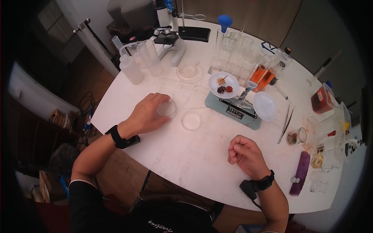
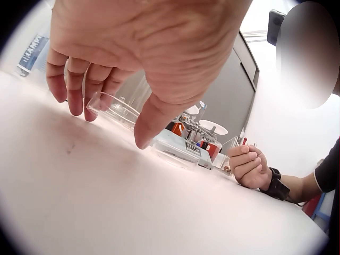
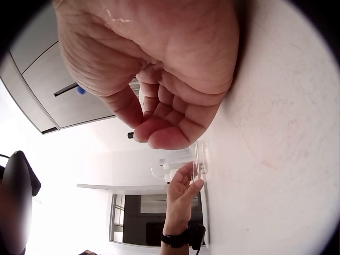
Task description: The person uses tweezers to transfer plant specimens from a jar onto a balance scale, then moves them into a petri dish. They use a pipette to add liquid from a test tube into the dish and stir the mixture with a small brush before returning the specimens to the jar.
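My left hand (image 1: 147,114) reaches over a clear petri dish (image 1: 167,108) on the white table, thumb at its near edge and fingers at its far edge. In the left wrist view the dish's rim (image 2: 119,111) shows between the fingertips and the thumb (image 2: 151,119). A second petri dish (image 1: 191,120) lies flat just right of it. My right hand (image 1: 248,155) rests on the table, in front of the balance, fingers loosely curled and thumb against them, with nothing seen in it. The balance (image 1: 233,110) carries small dried pieces (image 1: 224,87) on its left pan.
Plastic bottles (image 1: 132,70), a microscope (image 1: 169,35) and another dish (image 1: 189,73) stand at the back left. Behind the balance are tubes of orange liquid (image 1: 264,77). Tweezers (image 1: 286,123), a small jar (image 1: 296,136) and a purple strip (image 1: 299,174) lie to the right.
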### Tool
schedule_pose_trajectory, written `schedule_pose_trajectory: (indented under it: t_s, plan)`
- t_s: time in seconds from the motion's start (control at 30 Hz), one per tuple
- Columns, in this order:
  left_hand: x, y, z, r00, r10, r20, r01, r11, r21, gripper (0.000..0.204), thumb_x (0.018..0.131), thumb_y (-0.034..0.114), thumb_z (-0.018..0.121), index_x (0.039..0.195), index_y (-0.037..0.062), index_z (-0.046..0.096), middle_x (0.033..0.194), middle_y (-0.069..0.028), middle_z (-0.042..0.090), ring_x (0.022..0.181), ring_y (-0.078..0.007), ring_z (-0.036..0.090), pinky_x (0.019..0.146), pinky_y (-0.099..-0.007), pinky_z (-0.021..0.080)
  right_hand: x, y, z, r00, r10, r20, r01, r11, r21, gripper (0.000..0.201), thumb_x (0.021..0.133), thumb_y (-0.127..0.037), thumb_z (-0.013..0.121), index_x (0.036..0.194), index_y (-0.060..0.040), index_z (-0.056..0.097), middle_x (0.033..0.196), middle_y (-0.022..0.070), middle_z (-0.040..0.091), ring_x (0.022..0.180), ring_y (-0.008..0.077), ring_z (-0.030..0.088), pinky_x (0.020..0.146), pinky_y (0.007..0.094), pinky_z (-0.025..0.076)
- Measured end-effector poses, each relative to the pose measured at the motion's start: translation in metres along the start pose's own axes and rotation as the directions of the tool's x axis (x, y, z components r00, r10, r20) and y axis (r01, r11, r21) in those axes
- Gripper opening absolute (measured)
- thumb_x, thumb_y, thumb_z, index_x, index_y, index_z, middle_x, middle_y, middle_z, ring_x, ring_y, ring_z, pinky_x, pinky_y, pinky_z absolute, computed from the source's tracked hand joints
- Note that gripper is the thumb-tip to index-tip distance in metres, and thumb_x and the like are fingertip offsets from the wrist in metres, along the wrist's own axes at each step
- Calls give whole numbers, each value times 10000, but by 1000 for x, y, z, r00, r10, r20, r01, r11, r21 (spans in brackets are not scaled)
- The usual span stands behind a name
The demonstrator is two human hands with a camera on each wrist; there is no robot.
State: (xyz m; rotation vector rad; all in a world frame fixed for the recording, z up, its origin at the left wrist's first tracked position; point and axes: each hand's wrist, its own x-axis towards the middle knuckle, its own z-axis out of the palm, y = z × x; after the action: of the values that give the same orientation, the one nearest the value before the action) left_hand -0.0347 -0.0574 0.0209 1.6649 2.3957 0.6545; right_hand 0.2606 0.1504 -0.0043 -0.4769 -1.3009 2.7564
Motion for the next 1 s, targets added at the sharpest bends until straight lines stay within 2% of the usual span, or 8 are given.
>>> schedule_pose_trajectory:
  t_s: [0.23,0.33,0.53,0.83,1.0]
  plan:
    - [5,1,-1,999,0,49,0,1000,5,568,700,239,841,1147,55,543,1307,-147,496,1192,-326,488,999,-386,427,0,0,0,1000,-3,1,3,1000,18,115,968,-111,533,951,-7,578,762,37,578,657,118,550,667,281,466]
    - [5,-2,2,999,35,22,-35,999,2,576,676,248,856,1137,73,559,1330,-146,469,1190,-339,475,998,-399,423,0,0,0,1000,1,-2,-1,1000,27,113,968,-105,531,951,-3,576,761,40,577,652,118,546,668,286,465]
    - [8,-6,0,996,2,88,0,1000,-22,615,669,300,866,1160,108,551,1381,-168,418,1249,-363,411,1048,-429,386,0,0,1,1000,7,-13,-7,999,36,110,967,-99,527,948,-1,573,760,47,575,649,121,544,667,293,465]
    - [9,-8,-1,993,12,120,-11,1000,-9,674,661,308,866,1209,99,535,1381,-175,421,1267,-366,396,1066,-424,367,0,-1,0,1000,9,-16,-8,999,52,106,960,-93,530,949,5,570,766,52,579,647,122,543,665,297,462]
    - [12,-7,-9,988,33,150,-36,999,17,679,698,321,834,1248,73,522,1379,-168,429,1264,-351,413,1060,-423,369,1,0,-2,1000,15,-17,-14,998,65,105,960,-90,531,954,6,572,769,52,583,650,123,546,665,299,463]
